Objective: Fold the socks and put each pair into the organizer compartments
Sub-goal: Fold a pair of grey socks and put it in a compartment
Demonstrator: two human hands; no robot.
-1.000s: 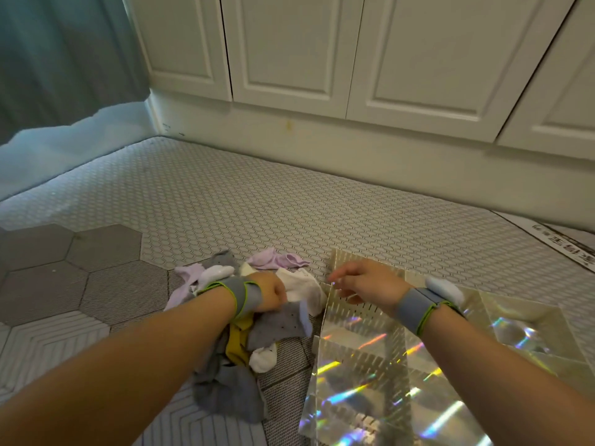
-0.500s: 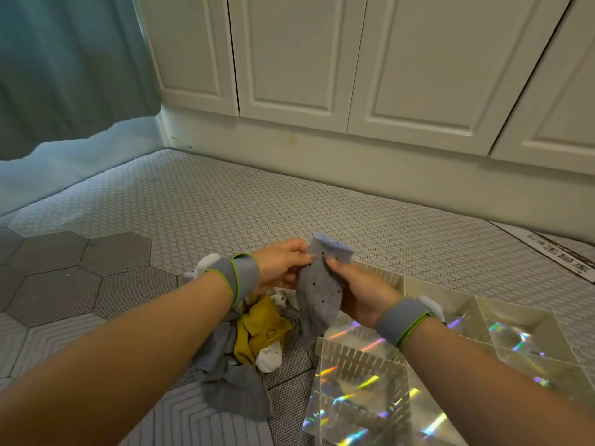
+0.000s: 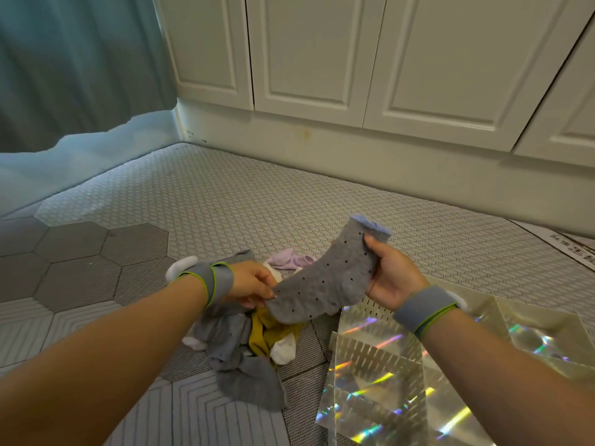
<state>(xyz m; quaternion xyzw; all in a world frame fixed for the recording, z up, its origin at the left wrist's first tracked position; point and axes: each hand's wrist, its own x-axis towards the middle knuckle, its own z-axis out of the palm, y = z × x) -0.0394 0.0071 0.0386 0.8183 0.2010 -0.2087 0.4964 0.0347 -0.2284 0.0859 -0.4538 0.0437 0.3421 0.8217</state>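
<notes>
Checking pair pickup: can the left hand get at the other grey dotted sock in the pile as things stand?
Probably not yet: the left hand is pinching the toe of the held grey sock. The matching sock lies uncovered just below it.

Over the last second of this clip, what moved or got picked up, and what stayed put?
The grey dotted sock came out of the pile and is now stretched in the air between the left hand and the right hand, which left the organizer. The sock pile and the organizer stayed on the floor.
</notes>
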